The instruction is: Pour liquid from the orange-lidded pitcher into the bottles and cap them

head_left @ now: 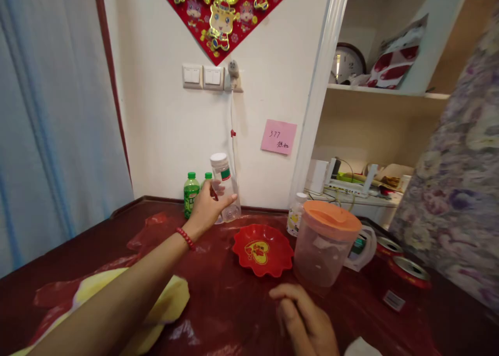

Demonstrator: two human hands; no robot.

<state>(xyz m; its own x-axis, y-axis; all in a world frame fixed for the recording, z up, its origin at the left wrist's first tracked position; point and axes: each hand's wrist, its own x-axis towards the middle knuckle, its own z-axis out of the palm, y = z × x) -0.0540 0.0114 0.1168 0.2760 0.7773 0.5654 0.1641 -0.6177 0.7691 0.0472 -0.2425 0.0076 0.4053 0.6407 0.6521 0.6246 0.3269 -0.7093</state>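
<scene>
My left hand (210,202), with a red bead bracelet on its wrist, is closed around a clear plastic bottle (233,209) with a white cap. The bottle leans slightly left near the wall, and some fingers are partly hidden. Beside that hand are a green-capped drink bottle (191,195) and a second green-capped bottle (208,176), mostly covered by my fingers. My right hand (306,317) is low in front, fingers loosely bent and apart, holding nothing. It is nearest to a red scalloped plate (278,248) and a clear pitcher (322,252) with an orange lid.
A yellow cloth (171,299) lies under my left forearm on the dark red table (218,314). Behind the pitcher stands a small white-capped bottle (295,215). Red cans (407,280) are at the right, near a floral curtain (460,189). A cord (233,117) runs down the wall.
</scene>
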